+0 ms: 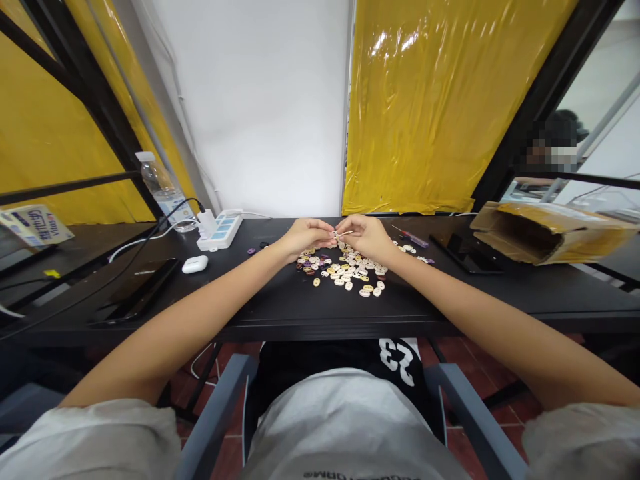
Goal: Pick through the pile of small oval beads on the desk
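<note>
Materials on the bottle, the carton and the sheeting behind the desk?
Bottle: clear, glossy plastic by its see-through wall; cap looks like opaque white plastic.
Open carton: likely cardboard, brown and matte inside, with shiny tape-like patches outside.
Yellow sheeting: probably thin plastic film or tape, judging by wrinkles and bright glare.

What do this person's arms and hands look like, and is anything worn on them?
Loose, creased, light grey short sleeves, the left and the right, leave both forearms bare. The left hand and right hand have no gloves, and no watch or bracelet shows. The fingers are too small here to rule out a ring.
</note>
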`<state>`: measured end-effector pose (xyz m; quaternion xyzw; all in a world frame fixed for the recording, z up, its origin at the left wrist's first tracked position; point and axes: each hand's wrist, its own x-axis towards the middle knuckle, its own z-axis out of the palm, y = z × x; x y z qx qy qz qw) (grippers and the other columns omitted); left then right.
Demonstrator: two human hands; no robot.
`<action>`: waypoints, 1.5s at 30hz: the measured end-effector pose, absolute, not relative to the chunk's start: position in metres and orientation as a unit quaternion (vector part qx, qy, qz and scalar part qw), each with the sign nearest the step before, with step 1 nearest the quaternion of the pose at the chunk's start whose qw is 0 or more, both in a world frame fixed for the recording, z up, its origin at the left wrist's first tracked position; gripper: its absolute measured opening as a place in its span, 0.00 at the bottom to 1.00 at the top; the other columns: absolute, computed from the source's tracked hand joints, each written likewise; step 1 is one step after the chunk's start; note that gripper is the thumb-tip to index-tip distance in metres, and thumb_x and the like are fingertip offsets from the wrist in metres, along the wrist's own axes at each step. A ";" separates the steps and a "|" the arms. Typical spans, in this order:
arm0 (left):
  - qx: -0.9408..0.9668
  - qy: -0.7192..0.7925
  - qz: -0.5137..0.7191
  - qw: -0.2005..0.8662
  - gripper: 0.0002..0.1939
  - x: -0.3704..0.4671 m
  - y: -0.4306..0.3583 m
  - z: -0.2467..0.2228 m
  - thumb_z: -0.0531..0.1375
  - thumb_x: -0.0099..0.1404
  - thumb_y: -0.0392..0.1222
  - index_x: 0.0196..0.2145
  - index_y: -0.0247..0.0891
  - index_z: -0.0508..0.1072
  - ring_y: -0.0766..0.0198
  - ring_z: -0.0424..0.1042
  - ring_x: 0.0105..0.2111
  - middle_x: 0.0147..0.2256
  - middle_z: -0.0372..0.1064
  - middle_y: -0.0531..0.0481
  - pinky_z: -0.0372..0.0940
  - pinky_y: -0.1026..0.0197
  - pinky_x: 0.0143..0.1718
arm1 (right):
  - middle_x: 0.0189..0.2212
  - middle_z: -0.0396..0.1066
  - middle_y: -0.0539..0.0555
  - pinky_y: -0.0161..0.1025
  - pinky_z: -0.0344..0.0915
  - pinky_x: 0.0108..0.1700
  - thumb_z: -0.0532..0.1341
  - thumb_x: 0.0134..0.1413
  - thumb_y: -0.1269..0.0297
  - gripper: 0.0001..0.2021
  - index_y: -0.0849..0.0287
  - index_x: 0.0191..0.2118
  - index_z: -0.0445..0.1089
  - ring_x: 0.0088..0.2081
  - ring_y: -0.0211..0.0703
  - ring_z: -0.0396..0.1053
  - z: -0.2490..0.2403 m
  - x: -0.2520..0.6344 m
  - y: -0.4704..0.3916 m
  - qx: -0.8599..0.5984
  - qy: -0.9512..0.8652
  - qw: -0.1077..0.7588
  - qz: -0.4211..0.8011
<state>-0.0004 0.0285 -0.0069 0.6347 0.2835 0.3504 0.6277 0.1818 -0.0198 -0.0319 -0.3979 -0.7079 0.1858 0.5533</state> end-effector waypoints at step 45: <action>0.652 0.151 0.300 0.680 0.10 -0.005 0.026 -0.003 0.67 0.60 0.43 0.35 0.33 0.79 0.62 0.77 0.41 0.39 0.78 0.41 0.66 0.61 0.50 | 0.35 0.78 0.55 0.49 0.72 0.51 0.70 0.47 0.63 0.09 0.59 0.35 0.76 0.40 0.46 0.76 -0.008 0.176 -0.047 -0.347 -0.700 0.591 0.200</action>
